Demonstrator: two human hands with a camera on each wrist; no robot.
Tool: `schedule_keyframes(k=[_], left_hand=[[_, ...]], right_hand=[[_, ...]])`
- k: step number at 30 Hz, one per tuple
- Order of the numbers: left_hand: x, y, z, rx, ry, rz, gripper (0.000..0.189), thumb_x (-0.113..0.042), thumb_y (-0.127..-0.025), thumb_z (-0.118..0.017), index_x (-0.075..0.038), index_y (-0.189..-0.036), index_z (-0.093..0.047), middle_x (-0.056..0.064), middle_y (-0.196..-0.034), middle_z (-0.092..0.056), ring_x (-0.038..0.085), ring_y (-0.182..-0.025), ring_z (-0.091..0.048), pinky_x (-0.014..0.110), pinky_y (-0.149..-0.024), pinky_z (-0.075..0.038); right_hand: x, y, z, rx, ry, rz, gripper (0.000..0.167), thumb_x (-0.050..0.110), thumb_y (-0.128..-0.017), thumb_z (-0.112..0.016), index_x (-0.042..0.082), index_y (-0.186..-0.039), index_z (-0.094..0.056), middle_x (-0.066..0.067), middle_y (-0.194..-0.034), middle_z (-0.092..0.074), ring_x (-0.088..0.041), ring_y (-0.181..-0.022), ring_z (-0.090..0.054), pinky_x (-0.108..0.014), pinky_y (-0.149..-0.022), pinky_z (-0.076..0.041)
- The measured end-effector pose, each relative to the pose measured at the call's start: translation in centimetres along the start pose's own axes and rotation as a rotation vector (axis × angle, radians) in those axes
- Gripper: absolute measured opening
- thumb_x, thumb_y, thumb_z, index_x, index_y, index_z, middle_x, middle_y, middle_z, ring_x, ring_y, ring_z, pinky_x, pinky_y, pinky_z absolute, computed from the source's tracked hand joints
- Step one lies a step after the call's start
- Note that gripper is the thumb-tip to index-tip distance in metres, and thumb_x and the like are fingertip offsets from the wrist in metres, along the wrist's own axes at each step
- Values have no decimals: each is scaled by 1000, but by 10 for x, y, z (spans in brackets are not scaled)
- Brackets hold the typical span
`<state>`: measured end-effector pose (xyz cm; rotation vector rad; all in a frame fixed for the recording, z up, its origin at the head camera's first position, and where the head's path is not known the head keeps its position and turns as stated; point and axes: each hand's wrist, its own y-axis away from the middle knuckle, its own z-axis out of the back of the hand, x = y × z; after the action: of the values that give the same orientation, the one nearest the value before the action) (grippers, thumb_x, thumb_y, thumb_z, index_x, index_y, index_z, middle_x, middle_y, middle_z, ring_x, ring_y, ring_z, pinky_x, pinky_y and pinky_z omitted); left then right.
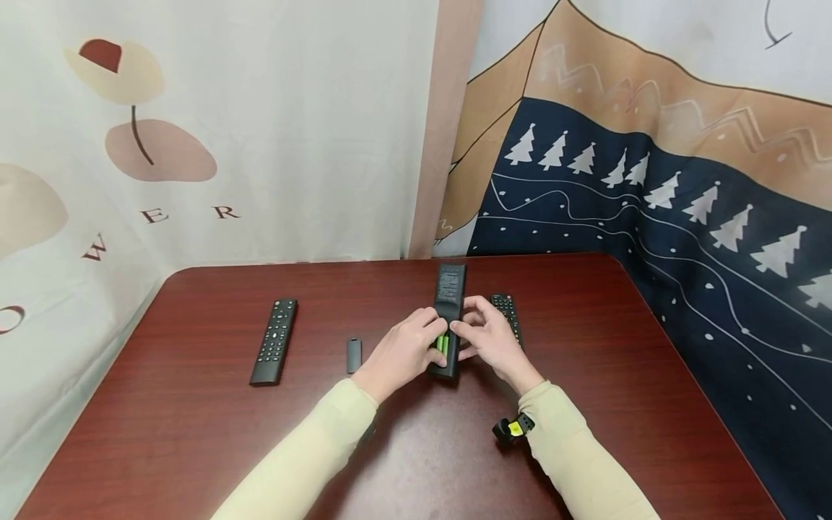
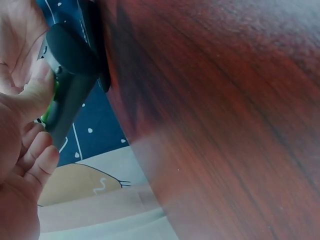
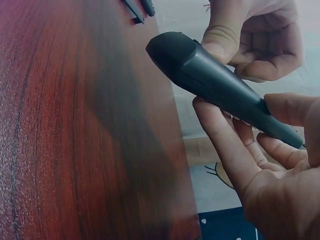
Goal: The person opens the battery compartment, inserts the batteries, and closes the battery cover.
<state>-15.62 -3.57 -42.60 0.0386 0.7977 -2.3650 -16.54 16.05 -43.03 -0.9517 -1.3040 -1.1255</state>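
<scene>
A black remote control [image 1: 450, 285] is held back side up above the table, its battery compartment uncovered with green batteries [image 1: 443, 343] inside. My right hand [image 1: 490, 336] grips the remote's right side; in the right wrist view its fingers [image 3: 215, 125] support the underside and the thumb lies on top. My left hand [image 1: 406, 343] is over the compartment, thumb at the lower end of the batteries and fingertips near their upper end. In the left wrist view the left thumb [image 2: 37, 95] presses beside a green battery edge. The left fingers partly hide the compartment.
On the dark red wooden table [image 1: 214, 433] a second remote [image 1: 274, 343] lies to the left. A small dark battery cover [image 1: 354, 355] lies left of my left hand. Another remote [image 1: 503, 307] lies partly behind my right hand. Curtains [image 1: 292, 130] hang beyond the table's far edge.
</scene>
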Motion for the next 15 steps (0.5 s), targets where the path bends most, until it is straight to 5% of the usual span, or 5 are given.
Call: schedule_keyframes(k=[15], left_hand=[[0,9,2,39,-7,132,44,-29,-72,-93,-6,-92,-61,2,-88,-50,16,-81,-50,25,-69,-51]], right_hand=[[0,-1,-3,16,12,-9,37,5,-99,-66,1,-133,-53,-17,-100,-67,-24,-78,-75,-42,-62,-64]])
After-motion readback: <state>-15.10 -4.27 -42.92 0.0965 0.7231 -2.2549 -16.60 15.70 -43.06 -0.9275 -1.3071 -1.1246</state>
